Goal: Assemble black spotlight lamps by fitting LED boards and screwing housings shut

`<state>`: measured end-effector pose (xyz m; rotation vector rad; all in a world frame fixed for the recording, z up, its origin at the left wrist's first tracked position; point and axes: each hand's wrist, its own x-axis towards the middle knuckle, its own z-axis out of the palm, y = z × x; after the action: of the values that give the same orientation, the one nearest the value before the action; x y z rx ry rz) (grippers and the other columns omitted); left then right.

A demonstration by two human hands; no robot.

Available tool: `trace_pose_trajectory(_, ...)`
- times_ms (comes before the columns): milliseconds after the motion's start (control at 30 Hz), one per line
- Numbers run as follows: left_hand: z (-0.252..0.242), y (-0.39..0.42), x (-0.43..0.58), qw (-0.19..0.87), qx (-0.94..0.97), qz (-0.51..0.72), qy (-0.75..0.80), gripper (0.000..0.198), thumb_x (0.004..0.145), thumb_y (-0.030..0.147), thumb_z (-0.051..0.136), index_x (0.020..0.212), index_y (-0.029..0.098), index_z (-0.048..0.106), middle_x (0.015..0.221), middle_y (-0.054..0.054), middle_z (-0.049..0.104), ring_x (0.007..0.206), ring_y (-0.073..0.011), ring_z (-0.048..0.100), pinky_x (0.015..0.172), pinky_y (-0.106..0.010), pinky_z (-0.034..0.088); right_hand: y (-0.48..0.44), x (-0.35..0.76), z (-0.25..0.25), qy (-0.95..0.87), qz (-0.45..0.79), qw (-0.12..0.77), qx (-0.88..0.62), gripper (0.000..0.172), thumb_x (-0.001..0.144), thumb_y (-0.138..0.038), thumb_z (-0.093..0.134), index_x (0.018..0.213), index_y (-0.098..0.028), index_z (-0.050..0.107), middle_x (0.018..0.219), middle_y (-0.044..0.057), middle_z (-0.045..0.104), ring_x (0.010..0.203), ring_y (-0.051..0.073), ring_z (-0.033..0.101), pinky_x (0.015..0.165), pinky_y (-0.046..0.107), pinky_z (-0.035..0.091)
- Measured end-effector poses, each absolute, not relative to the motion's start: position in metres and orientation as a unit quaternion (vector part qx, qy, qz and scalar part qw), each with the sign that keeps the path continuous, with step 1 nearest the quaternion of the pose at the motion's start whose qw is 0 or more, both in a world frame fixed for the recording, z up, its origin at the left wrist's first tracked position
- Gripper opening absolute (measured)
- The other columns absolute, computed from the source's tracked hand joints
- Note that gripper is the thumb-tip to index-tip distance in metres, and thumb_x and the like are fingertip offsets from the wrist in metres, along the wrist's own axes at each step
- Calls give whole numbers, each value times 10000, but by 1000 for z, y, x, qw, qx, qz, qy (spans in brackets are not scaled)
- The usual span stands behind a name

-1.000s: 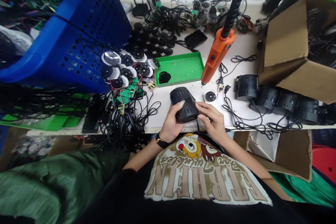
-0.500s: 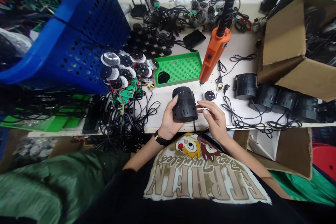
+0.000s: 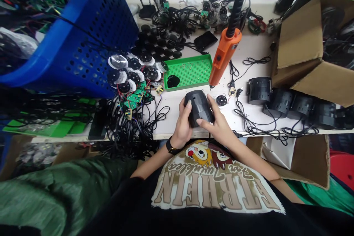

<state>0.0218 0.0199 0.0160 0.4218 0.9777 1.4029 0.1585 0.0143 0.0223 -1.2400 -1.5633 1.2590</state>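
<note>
White workbench (image 3: 171, 116) strewn with cables; orange electric screwdriver (image 3: 224, 56) hanging just beyond black slotted cylindrical housing (image 3: 198, 108), held near the front edge. Left hand (image 3: 182, 123) grips one side, right hand (image 3: 217, 127) the other. Small black disc (image 3: 221, 100) nearby.

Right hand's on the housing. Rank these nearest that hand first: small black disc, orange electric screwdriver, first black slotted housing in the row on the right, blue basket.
From the right hand:
1. Small black disc, just ahead on the bench.
2. Orange electric screwdriver, hanging ahead.
3. Black slotted housing, to the right, first in the row.
4. Blue basket, far left.
</note>
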Motion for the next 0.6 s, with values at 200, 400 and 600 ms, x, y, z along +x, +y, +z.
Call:
trace_pose_trajectory(200, 17, 19, 23, 651, 173, 620, 403, 464, 864, 448, 795, 1282, 297, 663, 1432, -25, 645, 1387, -224, 550, 1139, -332, 459, 13, 161, 24, -591, 478, 409, -505, 936, 856, -488, 743, 1625, -254, 265, 1653, 142, 412, 1541, 324, 396, 1267, 551, 349)
trace_pose_trajectory(400, 12, 26, 19, 716, 77, 581, 379, 336, 952, 459, 673, 1194, 227, 699, 1297, -65, 733, 1296, -257, 633, 1103, -419, 509, 14, 168, 35, -591, 436, 465, -495, 847, 897, -578, 660, 1603, -275, 303, 1655, 98, 413, 1540, 308, 393, 1273, 532, 363)
trace_pose_trajectory(600, 12, 26, 11, 752, 79, 560, 338, 509, 954, 596, 586, 1180, 162, 728, 1175, -127, 773, 1236, -345, 672, 1042, -519, 550, 11, 181, 37, -472, 544, 548, -425, 793, 883, -669, 510, 1566, -325, 302, 1631, 103, 434, 1433, 376, 531, 1145, 668, 462)
